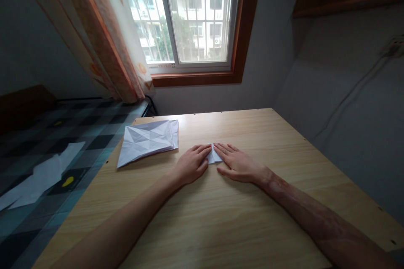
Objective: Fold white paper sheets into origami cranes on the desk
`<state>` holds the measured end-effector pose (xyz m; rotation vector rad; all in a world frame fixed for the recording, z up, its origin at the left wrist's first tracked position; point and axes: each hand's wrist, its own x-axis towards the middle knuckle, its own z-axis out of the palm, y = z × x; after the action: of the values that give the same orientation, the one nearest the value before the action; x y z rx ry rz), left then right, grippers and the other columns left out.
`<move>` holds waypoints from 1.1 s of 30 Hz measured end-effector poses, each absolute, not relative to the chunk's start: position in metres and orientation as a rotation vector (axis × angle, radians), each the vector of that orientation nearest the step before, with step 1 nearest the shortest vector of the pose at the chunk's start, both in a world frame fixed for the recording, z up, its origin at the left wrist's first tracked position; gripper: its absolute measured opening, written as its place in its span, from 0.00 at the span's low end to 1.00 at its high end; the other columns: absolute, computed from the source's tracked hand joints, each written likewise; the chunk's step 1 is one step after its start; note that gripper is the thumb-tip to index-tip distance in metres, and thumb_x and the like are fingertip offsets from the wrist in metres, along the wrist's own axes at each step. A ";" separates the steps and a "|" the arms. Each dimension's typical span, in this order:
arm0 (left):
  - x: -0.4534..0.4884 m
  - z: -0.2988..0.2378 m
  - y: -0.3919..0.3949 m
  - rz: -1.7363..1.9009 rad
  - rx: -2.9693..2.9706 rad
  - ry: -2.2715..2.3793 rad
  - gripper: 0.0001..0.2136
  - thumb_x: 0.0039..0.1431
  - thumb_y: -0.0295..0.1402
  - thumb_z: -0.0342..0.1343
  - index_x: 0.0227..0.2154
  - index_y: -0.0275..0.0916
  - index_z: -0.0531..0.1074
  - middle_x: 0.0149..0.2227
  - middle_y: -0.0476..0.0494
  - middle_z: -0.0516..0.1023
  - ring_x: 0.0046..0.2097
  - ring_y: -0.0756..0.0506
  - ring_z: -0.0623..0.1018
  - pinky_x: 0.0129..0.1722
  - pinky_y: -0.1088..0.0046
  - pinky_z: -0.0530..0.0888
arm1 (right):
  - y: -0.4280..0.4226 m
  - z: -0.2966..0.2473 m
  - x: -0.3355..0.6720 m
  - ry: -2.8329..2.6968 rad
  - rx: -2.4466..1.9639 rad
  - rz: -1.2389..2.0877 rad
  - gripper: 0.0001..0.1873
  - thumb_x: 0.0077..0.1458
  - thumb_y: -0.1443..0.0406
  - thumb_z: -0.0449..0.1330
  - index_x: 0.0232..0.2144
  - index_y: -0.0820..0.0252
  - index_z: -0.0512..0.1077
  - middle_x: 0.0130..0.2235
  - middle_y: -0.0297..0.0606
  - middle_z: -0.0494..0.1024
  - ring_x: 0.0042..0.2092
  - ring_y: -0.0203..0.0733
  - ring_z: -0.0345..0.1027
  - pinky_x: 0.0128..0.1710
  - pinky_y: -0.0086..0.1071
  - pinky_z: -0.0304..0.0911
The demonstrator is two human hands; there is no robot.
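A small folded piece of white paper (213, 156) lies on the wooden table (240, 218), mostly covered by my hands. My left hand (192, 164) lies flat on its left part, fingers stretched out together. My right hand (237, 163) lies flat on its right part, fingers extended and pointing toward the left hand's fingertips. Both hands press the paper down; only a small wedge of it shows between them.
A larger creased white sheet (148, 141) lies on the table to the left, near the edge. Left of the table is a bed with a checked cover (63, 134) and a loose white paper (41, 176). A window and curtain stand behind.
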<state>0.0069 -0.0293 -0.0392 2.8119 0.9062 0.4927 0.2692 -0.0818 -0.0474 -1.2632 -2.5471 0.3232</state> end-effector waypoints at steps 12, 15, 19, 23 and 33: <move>0.006 -0.036 -0.032 0.490 2.825 0.959 0.26 0.72 0.32 0.54 0.71 0.42 0.70 0.71 0.39 0.72 0.68 0.36 0.75 0.70 0.52 0.73 | -0.076 -0.048 0.247 -2.512 -1.369 0.342 0.52 0.73 0.37 0.47 0.80 0.67 0.45 0.81 0.54 0.45 0.82 0.55 0.37 0.80 0.52 0.40; 0.007 -0.037 -0.033 0.507 2.838 0.968 0.24 0.74 0.35 0.53 0.69 0.42 0.71 0.71 0.40 0.73 0.68 0.36 0.76 0.69 0.53 0.73 | -0.096 -0.047 0.259 -2.547 -1.308 0.358 0.52 0.72 0.36 0.49 0.81 0.62 0.43 0.81 0.51 0.45 0.82 0.55 0.37 0.81 0.51 0.39; 0.009 -0.039 -0.033 0.568 2.840 0.983 0.22 0.75 0.40 0.53 0.67 0.43 0.74 0.69 0.40 0.75 0.66 0.36 0.77 0.68 0.53 0.74 | -0.121 -0.044 0.275 -2.599 -1.258 0.375 0.50 0.72 0.37 0.52 0.81 0.55 0.43 0.81 0.45 0.43 0.82 0.55 0.38 0.81 0.51 0.37; 0.010 -0.038 -0.033 0.600 2.813 0.967 0.22 0.75 0.44 0.55 0.66 0.42 0.75 0.68 0.38 0.77 0.66 0.36 0.78 0.68 0.53 0.75 | -0.125 -0.045 0.280 -2.589 -1.267 0.354 0.46 0.72 0.38 0.53 0.81 0.48 0.46 0.81 0.41 0.44 0.82 0.54 0.39 0.80 0.52 0.40; 0.006 -0.035 -0.032 0.627 2.797 0.920 0.27 0.70 0.48 0.61 0.66 0.44 0.74 0.67 0.36 0.77 0.64 0.34 0.79 0.65 0.52 0.76 | -0.083 -0.050 0.264 -2.488 -1.341 0.312 0.48 0.73 0.39 0.51 0.81 0.58 0.48 0.80 0.50 0.50 0.81 0.55 0.44 0.79 0.53 0.44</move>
<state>0.0061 -0.0324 -0.0345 2.7968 0.9199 0.6269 0.2642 -0.0834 -0.0501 -1.3407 -2.4882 0.3119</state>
